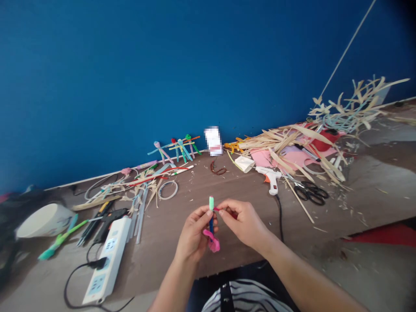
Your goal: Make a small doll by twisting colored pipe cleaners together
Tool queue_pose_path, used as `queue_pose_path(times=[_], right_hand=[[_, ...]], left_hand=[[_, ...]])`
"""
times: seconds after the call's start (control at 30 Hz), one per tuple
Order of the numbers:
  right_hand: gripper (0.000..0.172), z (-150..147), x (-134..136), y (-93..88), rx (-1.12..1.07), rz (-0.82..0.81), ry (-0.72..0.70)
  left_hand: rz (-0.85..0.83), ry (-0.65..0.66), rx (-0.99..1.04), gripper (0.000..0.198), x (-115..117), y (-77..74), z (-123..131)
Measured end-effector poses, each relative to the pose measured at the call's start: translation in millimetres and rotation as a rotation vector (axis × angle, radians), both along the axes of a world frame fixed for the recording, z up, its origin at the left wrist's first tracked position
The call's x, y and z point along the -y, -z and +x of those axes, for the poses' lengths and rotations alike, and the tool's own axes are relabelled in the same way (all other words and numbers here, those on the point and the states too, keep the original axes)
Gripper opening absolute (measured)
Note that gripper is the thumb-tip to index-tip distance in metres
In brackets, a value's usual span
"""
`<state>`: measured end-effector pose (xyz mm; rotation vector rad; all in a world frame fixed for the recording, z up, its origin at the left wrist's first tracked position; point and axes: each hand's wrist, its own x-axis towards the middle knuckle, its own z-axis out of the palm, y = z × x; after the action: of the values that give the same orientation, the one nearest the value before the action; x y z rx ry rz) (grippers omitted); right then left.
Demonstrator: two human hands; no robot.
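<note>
My left hand [192, 234] is closed round a small pipe-cleaner piece. It has a light green tip [211, 203], a dark blue stem [211, 224] and a pink curled end [213, 244] hanging below. Just under the green tip, my right hand [245, 223] pinches a short magenta strand [217, 209] between thumb and forefinger. The strand meets the piece there, though my fingertips cover part of it. Both hands are above the front part of the brown table [182, 216].
Several pipe-cleaner figures [182, 149] lean on the blue wall. A white glue gun [270, 178] and black scissors [310, 193] lie right, before piled pale strips [276, 141]. At left are a power strip [108, 260], a dark glue gun [110, 223] and a white bowl [45, 222].
</note>
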<state>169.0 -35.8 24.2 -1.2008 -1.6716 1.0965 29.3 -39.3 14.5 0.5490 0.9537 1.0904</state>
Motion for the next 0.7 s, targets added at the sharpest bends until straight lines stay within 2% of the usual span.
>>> queue_pose_path(times=[0.3, 0.7], right_hand=[[0.018, -1.1, -1.6, 2.1, -0.008, -0.014, 0.021], [0.017, 0.4, -0.8, -1.6, 0.008, -0.022, -0.013]], left_hand=[[-0.008, -0.017, 0.029, 0.019, 0.0, 5.5, -1.0], [-0.003, -0.02, -0.031, 0.019, 0.6, 3.8, 1.8]])
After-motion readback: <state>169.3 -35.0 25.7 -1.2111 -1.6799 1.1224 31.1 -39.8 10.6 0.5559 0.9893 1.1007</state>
